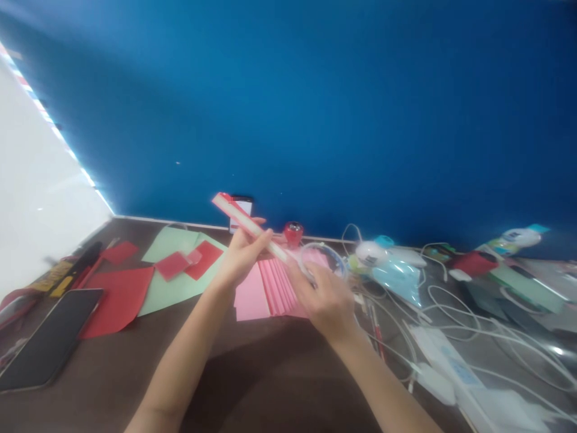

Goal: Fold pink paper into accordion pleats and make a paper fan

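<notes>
My left hand is closed round a long narrow folded strip of paper, cream with a red edge, held above the table and slanting up to the left. My right hand is closed on the strip's lower end and also holds a clear roll of tape. Below both hands lies a pleated pink paper on the brown table.
Red and green paper sheets lie at the left, with a dark phone near the left edge. A second phone leans on the blue wall. White cables, plastic bags and a bottle crowd the right side.
</notes>
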### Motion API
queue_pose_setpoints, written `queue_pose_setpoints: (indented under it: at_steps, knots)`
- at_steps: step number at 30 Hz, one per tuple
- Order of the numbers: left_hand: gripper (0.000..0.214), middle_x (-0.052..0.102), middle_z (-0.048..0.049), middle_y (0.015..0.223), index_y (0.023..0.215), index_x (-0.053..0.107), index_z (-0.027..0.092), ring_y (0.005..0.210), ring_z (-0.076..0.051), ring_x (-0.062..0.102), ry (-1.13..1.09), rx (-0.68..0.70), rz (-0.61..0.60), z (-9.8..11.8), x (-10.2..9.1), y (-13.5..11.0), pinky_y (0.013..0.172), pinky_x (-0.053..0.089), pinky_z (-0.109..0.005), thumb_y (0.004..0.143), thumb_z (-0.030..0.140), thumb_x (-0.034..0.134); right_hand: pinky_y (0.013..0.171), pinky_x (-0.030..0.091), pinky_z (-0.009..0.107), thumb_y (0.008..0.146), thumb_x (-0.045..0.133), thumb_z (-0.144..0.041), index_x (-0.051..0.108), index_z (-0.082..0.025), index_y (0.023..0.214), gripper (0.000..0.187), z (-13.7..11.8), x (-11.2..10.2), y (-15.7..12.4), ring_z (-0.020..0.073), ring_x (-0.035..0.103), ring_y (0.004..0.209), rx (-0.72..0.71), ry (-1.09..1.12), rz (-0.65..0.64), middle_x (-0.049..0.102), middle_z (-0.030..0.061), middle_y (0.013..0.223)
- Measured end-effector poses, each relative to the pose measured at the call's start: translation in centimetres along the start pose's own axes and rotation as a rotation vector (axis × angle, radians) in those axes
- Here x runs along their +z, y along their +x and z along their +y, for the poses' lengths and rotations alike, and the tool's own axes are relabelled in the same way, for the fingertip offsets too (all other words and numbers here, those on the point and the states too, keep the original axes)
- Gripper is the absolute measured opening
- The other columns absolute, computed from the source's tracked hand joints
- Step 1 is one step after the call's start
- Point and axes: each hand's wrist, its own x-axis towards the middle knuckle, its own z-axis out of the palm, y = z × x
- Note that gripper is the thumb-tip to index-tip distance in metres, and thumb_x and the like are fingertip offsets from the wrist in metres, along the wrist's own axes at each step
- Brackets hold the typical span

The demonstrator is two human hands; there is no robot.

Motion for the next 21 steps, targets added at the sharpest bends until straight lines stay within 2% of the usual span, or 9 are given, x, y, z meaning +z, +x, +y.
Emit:
queue_pose_setpoints:
  at_steps: [7,12,21]
  knots:
    - [0.04,0.068,-0.0079,0.083,0.11,0.042,0.016,0.084,-0.023,0.067,-0.12,-0.063,-0.003,0.4,0.2,-0.1,0.075,0.054,-0.04,0.079,0.031,0.062,0.056,0.036,0.022,0.079,0.06,-0.011,0.06,-0.022,0.115,0.038,0.1,0.5,-0.6,0.0104,0.054,0.063,0.006,0.043,0.028,0.064,0.0063,0.085]
    - [0.033,0.069,-0.0085,0.081,0.105,0.044,0.016,0.083,-0.023,0.067,-0.188,-0.136,0.015,0.9,0.6,-0.2,0.073,0.055,-0.038,0.081,0.03,0.06,0.056,0.036,0.023,0.078,0.064,-0.023,0.06,-0.022,0.115,0.036,0.2,0.8,-0.5,0.0114,0.053,0.063,-0.008,0.023,0.069,0.064,0.0068,0.084]
    - [0.035,0.071,-0.0095,0.084,0.102,0.054,0.015,0.082,-0.021,0.067,-0.202,-0.162,-0.043,1.1,0.3,0.0,0.068,0.056,-0.031,0.087,0.045,0.044,0.057,0.036,0.023,0.077,0.064,-0.014,0.058,-0.024,0.118,0.043,0.3,0.9,-0.6,0.0114,0.053,0.064,-0.006,0.026,0.052,0.064,0.0055,0.083]
